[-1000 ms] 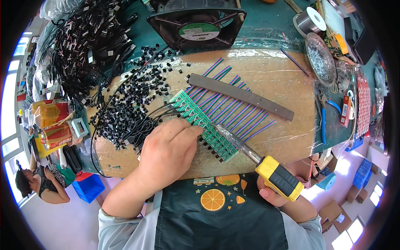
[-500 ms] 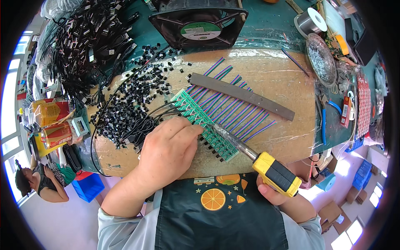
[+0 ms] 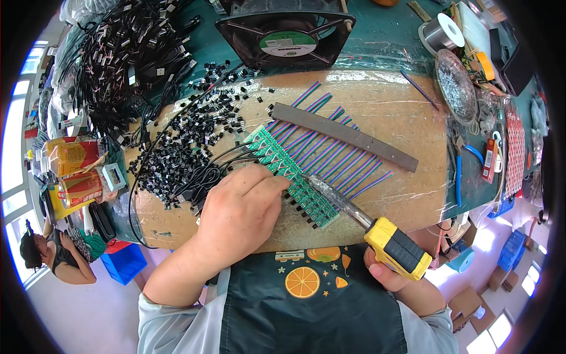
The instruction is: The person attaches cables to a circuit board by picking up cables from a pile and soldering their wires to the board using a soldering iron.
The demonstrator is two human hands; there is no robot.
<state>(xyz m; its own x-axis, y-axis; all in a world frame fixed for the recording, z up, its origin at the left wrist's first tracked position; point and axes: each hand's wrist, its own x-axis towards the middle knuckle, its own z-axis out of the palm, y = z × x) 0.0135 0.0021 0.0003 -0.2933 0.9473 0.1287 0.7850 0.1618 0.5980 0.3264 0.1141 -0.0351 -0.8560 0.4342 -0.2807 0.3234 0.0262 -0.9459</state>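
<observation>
A yellow and black soldering iron (image 3: 398, 248) is gripped by my right hand (image 3: 386, 272), whose fingers wrap round beneath its handle. Its dark tip rests at or just above the middle of a long green circuit board panel (image 3: 315, 203); contact cannot be told. My left hand (image 3: 243, 215) is closed in a pinch at the panel's near edge, and what lies between the fingertips is hidden. Black cables (image 3: 227, 154) reach the panel's upper left part beside that hand. Striped ribbon wires (image 3: 339, 162) fan out from the panel's far side, under a flat metal bar (image 3: 348, 138).
Small black connectors (image 3: 177, 159) lie heaped left of the panel, below a big bundle of black cables (image 3: 127, 59). A fan (image 3: 286, 41) stands at the back. Solder wire (image 3: 442, 32), a metal dish (image 3: 455, 85) and blue-handled pliers (image 3: 458, 177) are at right. Another person (image 3: 59, 253) sits far left.
The soldering iron and my right hand have shifted slightly to the right. My left hand keeps its pinch at the panel. The whole view has moved a little.
</observation>
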